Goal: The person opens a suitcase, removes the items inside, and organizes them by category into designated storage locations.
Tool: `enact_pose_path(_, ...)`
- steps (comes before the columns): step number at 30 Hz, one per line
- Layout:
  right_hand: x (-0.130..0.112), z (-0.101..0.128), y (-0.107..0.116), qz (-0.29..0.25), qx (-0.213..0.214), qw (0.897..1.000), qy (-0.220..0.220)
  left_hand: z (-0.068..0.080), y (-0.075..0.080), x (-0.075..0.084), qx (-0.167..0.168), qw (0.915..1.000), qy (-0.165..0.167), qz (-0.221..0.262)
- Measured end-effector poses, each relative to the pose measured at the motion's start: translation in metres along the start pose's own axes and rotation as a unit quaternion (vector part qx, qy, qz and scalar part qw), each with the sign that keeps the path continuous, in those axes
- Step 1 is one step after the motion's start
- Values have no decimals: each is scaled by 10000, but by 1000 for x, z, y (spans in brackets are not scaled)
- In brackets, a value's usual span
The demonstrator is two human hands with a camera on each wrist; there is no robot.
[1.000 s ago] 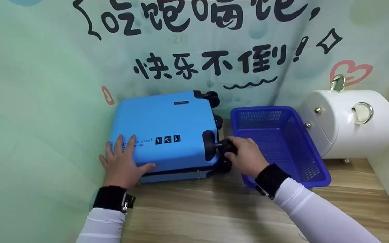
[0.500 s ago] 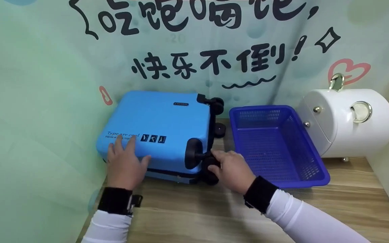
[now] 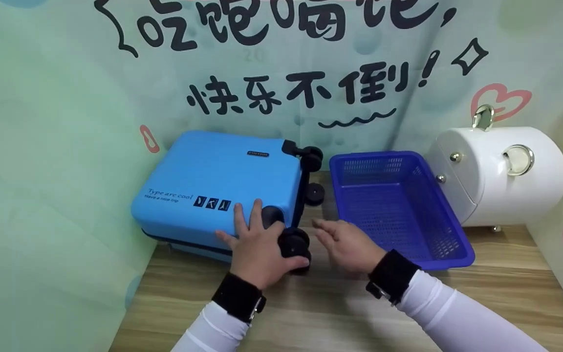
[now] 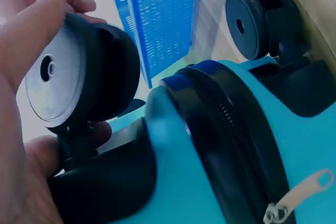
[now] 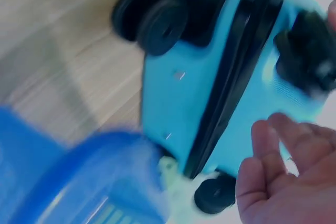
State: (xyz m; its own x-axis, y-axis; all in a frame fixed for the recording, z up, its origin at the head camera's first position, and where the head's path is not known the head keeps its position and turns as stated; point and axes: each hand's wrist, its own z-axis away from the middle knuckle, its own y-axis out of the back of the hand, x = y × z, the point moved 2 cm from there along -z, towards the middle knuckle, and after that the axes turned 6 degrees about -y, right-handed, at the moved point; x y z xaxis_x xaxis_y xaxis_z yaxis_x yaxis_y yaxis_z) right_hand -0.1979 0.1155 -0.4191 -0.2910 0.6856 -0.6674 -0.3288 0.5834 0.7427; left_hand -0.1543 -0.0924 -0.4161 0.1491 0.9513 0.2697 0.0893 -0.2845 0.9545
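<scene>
A light blue hard-shell suitcase (image 3: 218,171) lies flat on the wooden table, its black wheels toward the right. My left hand (image 3: 259,254) is on its near right corner, fingers spread over the top and thumb beside the near caster wheel (image 3: 293,242). In the left wrist view, thumb and fingers go round that caster wheel (image 4: 84,72), and the suitcase's zipper (image 4: 226,114) shows beside it. Between the suitcase and the basket, my right hand (image 3: 350,244) holds nothing, its fingers loosely bent. In the right wrist view the right hand (image 5: 294,171) is near the suitcase's wheeled end.
A blue plastic basket (image 3: 462,244) stands right of the suitcase, close to my right hand. Farther right is a white rounded box (image 3: 526,190) with metallic knobs. Printed cloth walls (image 3: 56,171) close off the back and sides of the wooden table (image 3: 311,318).
The suitcase has turned, its wheeled end swinging toward me. My left hand has moved right from the printed lettering to the wheel corner. My right hand has let go of the near wheel.
</scene>
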Motion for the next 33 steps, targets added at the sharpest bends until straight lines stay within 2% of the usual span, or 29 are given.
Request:
enact_pose_path(3, 16, -4, 19, -139, 270, 9982, -513, -1, -5, 1, 251, 9996, 3, 85)
enact_pose_path(6, 31, -6, 39, -205, 434, 9952, -849, 1, -9, -2, 457, 9986, -35, 261)
enact_pose_path(13, 56, 1, 75, -44, 749, 9907, -1131, 9, -4, -19, 820, 9936, -278, 729)
enact_pose_path(17, 70, 6, 87, 76, 878, 9886, -1218, 11, 7, -35, 642, 9925, -466, 934)
enact_pose_path(24, 87, 13, 97, 160, 903, 9869, -1324, 14, 33, -73, -45, 9910, -741, 1113)
enact_pose_path(27, 92, 15, 98, 221, 939, 9866, -1319, 14, 41, -86, -228, 9884, -835, 1248)
enact_pose_path(30, 96, 15, 99, 279, 945, 9860, -1346, 16, 45, -90, -265, 9879, -803, 1297)
enact_pose_path(33, 99, 16, 100, 308, 918, 9857, -1380, 20, 44, -80, -143, 9897, -392, 1367)
